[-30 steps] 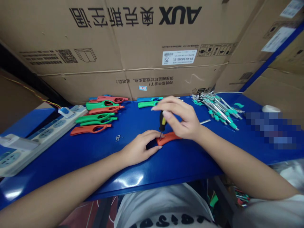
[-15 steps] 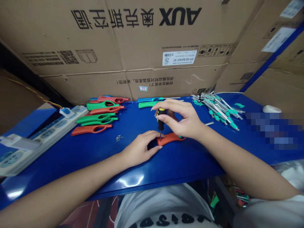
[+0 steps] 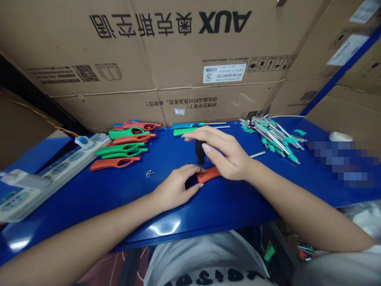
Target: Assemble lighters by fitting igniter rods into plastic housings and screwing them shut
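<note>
An orange lighter (image 3: 209,174) lies flat on the blue table, its metal tube (image 3: 257,154) showing beyond my right hand. With thumb and fingers, my left hand (image 3: 180,184) grips the lighter's left end. My right hand (image 3: 230,153) is closed round the black handle of a screwdriver (image 3: 200,153), held upright. The screwdriver's tip meets the lighter's body near its left end; whether a screw sits under it is too small to tell. Several small screws (image 3: 148,174) lie loose to the left of my left hand. My right hand hides the lighter's middle.
Orange and green lighter shells (image 3: 120,150) lie in a row at the left, beside a white power strip (image 3: 61,169). Blue and green lighters (image 3: 184,131) rest at the back. A pile of metal tubes with teal parts (image 3: 275,137) is at the right. A cardboard wall (image 3: 166,75) stands behind.
My right hand has turned and shifted slightly on the screwdriver, and the handle's yellow part no longer shows. My left hand and the lighter have stayed in place.
</note>
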Available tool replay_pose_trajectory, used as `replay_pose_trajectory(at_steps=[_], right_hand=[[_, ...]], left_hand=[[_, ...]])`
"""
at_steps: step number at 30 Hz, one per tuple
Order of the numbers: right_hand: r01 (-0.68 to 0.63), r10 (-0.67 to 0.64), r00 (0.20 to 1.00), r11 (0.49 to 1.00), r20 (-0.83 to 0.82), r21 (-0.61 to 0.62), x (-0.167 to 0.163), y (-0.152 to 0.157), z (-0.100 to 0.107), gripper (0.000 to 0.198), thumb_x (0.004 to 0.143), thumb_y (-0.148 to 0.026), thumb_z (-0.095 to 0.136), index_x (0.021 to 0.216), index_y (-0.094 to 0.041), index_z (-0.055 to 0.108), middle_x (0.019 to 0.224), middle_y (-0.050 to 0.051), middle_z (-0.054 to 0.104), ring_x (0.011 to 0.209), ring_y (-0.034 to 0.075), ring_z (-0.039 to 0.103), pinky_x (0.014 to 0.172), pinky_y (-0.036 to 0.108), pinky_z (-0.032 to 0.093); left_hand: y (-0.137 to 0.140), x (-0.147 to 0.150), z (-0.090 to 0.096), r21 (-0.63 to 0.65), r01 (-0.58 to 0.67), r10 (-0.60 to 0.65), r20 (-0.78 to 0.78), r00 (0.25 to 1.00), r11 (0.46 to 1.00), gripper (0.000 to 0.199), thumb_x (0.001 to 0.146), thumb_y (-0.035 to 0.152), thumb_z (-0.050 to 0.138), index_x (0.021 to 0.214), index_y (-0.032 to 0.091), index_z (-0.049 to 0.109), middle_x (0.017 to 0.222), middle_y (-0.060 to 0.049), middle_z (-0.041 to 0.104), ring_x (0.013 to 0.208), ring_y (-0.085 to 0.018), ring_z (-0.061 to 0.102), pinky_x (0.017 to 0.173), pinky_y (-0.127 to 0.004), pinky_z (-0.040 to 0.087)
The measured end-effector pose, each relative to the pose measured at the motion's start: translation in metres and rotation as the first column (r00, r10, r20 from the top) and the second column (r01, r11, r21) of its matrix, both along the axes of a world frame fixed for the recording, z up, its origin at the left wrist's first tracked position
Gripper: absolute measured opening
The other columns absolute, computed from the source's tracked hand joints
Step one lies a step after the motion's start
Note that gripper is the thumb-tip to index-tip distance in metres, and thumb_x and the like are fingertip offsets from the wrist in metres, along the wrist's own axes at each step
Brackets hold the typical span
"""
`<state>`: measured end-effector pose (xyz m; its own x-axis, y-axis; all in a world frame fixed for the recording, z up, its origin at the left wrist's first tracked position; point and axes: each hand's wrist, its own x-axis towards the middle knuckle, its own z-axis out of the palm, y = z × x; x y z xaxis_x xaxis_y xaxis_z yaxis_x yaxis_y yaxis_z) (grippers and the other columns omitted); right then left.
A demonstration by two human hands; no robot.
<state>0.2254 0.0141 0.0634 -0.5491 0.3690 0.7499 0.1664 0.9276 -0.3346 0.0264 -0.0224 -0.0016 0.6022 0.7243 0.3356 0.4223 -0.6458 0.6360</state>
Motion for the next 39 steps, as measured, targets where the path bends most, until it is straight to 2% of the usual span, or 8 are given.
replay_pose_trajectory(at_steps=[3, 5, 9, 15, 30, 33, 36, 39], right_hand=[[-0.139, 0.155, 0.987, 0.958, 0.049, -0.253, 0.004, 0.0, 0.009, 0.041, 0.105, -0.019, 0.036, 0.143, -0.017, 0.051, 0.127, 0.01, 0.067, 0.106, 0.015, 0.066, 0.091, 0.032, 0.054], [-0.186, 0.214, 0.975, 0.935, 0.06, -0.302, 0.008, 0.001, 0.014, 0.039, 0.104, -0.02, 0.041, 0.14, -0.017, 0.055, 0.123, 0.009, 0.069, 0.105, 0.015, 0.067, 0.09, 0.03, 0.055], [-0.182, 0.207, 0.976, 0.942, 0.063, -0.281, 0.013, 0.003, 0.018, 0.032, 0.099, -0.016, 0.05, 0.127, -0.018, 0.065, 0.118, 0.007, 0.072, 0.102, 0.015, 0.068, 0.084, 0.026, 0.055], [-0.09, 0.12, 0.987, 0.966, 0.11, -0.242, 0.014, -0.001, 0.023, 0.027, 0.095, -0.015, 0.056, 0.12, -0.017, 0.069, 0.111, 0.006, 0.073, 0.09, 0.014, 0.067, 0.073, 0.023, 0.053], [-0.005, 0.012, 0.992, 0.999, 0.129, -0.054, 0.007, -0.009, 0.019, 0.022, 0.096, -0.023, 0.06, 0.116, -0.018, 0.069, 0.102, 0.006, 0.07, 0.084, 0.013, 0.063, 0.08, 0.027, 0.051], [-0.012, 0.019, 0.995, 0.997, 0.093, -0.074, 0.003, -0.007, 0.014, 0.023, 0.097, -0.025, 0.061, 0.117, -0.019, 0.068, 0.102, 0.005, 0.07, 0.081, 0.013, 0.062, 0.08, 0.028, 0.051], [-0.031, 0.034, 0.999, 0.987, 0.014, -0.157, 0.006, 0.0, 0.013, 0.023, 0.096, -0.027, 0.063, 0.116, -0.02, 0.068, 0.102, 0.004, 0.07, 0.071, 0.01, 0.059, 0.071, 0.025, 0.052], [0.064, -0.085, 0.993, 0.974, -0.087, -0.218, 0.023, 0.014, 0.019, 0.024, 0.096, -0.03, 0.061, 0.118, -0.021, 0.066, 0.107, 0.005, 0.069, 0.072, 0.011, 0.062, 0.064, 0.024, 0.052]], left_hand=[[-0.001, 0.0, 0.001, 0.008, 0.0, 0.0, 0.001, 1.0, 1.0, 0.025, 0.09, 0.015, 0.065, 0.115, 0.018, 0.064, 0.114, -0.008, 0.072, 0.107, -0.022, 0.069, 0.098, -0.036, 0.054], [-0.001, 0.0, 0.001, 0.013, -0.008, 0.008, 0.003, 1.0, 1.0, 0.026, 0.09, 0.015, 0.065, 0.115, 0.019, 0.065, 0.114, -0.008, 0.072, 0.107, -0.022, 0.069, 0.097, -0.036, 0.055], [-0.002, 0.001, 0.001, 0.01, -0.016, 0.016, 0.002, 1.0, 1.0, 0.027, 0.09, 0.016, 0.065, 0.117, 0.019, 0.065, 0.116, -0.008, 0.072, 0.109, -0.022, 0.069, 0.099, -0.035, 0.054], [-0.002, 0.002, 0.0, 0.029, -0.028, 0.028, -0.007, 1.0, 0.999, 0.028, 0.09, 0.016, 0.067, 0.118, 0.018, 0.066, 0.115, -0.008, 0.073, 0.108, -0.022, 0.069, 0.099, -0.035, 0.054], [-0.001, 0.002, -0.007, 0.065, -0.04, 0.042, -0.016, 0.999, 0.997, 0.025, 0.088, 0.014, 0.067, 0.112, 0.019, 0.066, 0.114, -0.007, 0.073, 0.107, -0.022, 0.069, 0.096, -0.035, 0.056], [-0.001, 0.002, -0.005, 0.06, -0.046, 0.048, -0.035, 0.998, 0.997, 0.023, 0.088, 0.016, 0.067, 0.111, 0.019, 0.066, 0.112, -0.007, 0.074, 0.105, -0.023, 0.07, 0.095, -0.035, 0.056], [0.001, -0.003, 0.003, 0.029, -0.061, 0.063, -0.057, 0.996, 0.998, 0.025, 0.087, 0.019, 0.069, 0.112, 0.019, 0.067, 0.113, -0.007, 0.075, 0.105, -0.023, 0.071, 0.095, -0.036, 0.057], [0.007, -0.014, 0.013, 0.001, -0.09, 0.09, -0.115, 0.989, 0.996, 0.033, 0.085, 0.02, 0.069, 0.118, 0.02, 0.066, 0.12, -0.007, 0.074, 0.11, -0.024, 0.07, 0.1, -0.039, 0.055]])
